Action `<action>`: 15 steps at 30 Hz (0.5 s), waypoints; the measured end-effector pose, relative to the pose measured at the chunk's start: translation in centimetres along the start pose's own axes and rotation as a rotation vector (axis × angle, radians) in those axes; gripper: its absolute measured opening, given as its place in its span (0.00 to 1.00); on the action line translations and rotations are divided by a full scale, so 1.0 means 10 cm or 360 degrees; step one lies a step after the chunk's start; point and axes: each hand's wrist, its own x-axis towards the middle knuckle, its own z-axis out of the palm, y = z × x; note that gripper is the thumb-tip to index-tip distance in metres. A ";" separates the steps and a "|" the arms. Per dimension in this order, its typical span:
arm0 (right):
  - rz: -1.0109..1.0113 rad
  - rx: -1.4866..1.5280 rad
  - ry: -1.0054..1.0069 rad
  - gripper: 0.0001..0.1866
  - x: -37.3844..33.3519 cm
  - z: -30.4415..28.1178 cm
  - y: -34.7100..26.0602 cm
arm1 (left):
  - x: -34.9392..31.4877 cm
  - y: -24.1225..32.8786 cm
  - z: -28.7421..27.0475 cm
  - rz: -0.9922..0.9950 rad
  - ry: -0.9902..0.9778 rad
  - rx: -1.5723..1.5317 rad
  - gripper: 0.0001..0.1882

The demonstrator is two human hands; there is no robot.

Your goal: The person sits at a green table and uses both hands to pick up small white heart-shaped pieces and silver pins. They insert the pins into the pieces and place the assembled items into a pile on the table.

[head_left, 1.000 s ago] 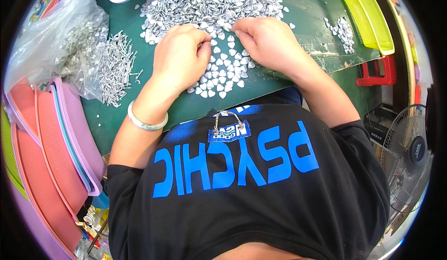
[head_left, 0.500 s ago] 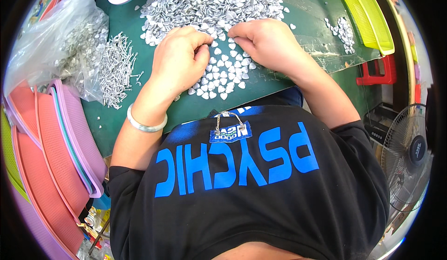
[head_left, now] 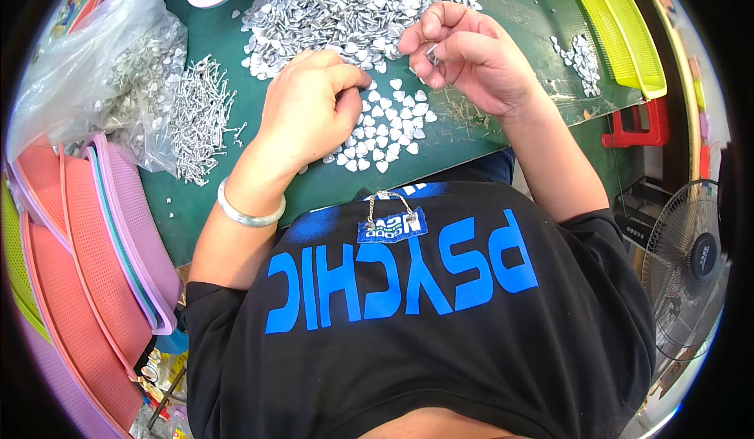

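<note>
My right hand (head_left: 475,60) is raised over the near right edge of a big heap of small silver heart-shaped pieces (head_left: 338,15), palm partly turned up. Its fingers are curled around a small silver heart-shaped piece (head_left: 433,53). Against the table, my left hand (head_left: 314,101) rests with fingers bent and thumb drawn in; its fingertips are beside a loose cluster of silver hearts (head_left: 386,134) spread in one layer. What those fingertips hold, if anything, is hidden.
Left of my left hand lie a pile of thin silver metal pins (head_left: 203,117) and a clear plastic bag (head_left: 149,70) of hearts. Stacked pink baskets (head_left: 137,227) stand lower left. A yellow-green basket (head_left: 616,31) and a small heart pile (head_left: 580,64) sit at right, near a fan (head_left: 699,258).
My right hand has lifted off the heap's edge, moved slightly right and turned palm up, showing a silver heart in its fingers. My left hand has stayed nearly in place.
</note>
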 end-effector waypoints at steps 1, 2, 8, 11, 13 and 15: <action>-0.0022 0.0085 -0.0027 0.05 0.00 0.00 0.01 | 0.00 -0.01 0.00 0.0011 0.0000 -0.0012 0.08; -0.0008 -0.0216 0.0027 0.05 0.00 0.02 0.01 | 0.00 -0.01 0.00 0.0018 0.0002 -0.0021 0.08; -0.0674 -0.2298 0.0114 0.09 0.01 0.14 0.23 | 0.02 -0.03 0.00 -0.0001 0.0168 0.0079 0.10; -0.0627 -0.2422 0.0092 0.08 -0.04 0.19 0.19 | 0.02 -0.03 0.00 0.0004 0.0197 0.0112 0.10; -0.0517 -0.2420 -0.0057 0.07 -0.04 0.17 0.14 | 0.02 -0.03 0.01 -0.0007 0.0212 0.0135 0.10; -0.0463 -0.2440 -0.0090 0.07 -0.04 0.16 0.10 | 0.02 -0.03 0.01 -0.0022 0.0222 0.0157 0.09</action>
